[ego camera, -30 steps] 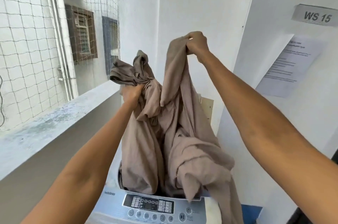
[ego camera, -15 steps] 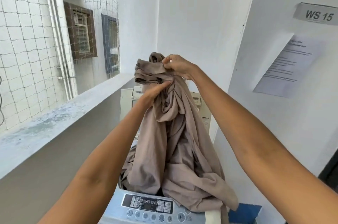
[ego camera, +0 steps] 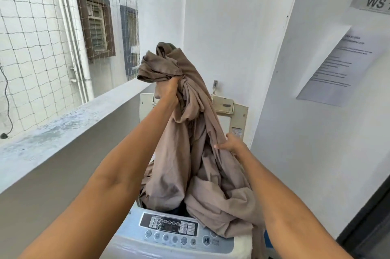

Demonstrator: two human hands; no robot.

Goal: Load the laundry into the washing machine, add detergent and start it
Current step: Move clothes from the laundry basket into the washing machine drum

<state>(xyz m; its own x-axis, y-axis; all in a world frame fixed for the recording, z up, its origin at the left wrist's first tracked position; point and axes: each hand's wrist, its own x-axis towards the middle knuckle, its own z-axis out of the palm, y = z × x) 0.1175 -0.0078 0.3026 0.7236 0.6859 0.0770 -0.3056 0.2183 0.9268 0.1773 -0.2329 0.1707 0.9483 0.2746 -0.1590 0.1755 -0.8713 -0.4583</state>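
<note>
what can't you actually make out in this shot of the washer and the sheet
All in the head view:
- Washing machine drum: hidden by the brown sheet bunched in its opening.
- Left hand fingers: buried in the sheet's folds.
- Control panel labels: too small to read.
- Wall sign: cut off by the right edge after "WS".
- Printed notice: text too small and skewed.
- Right hand fingertips: tucked behind fabric.
</note>
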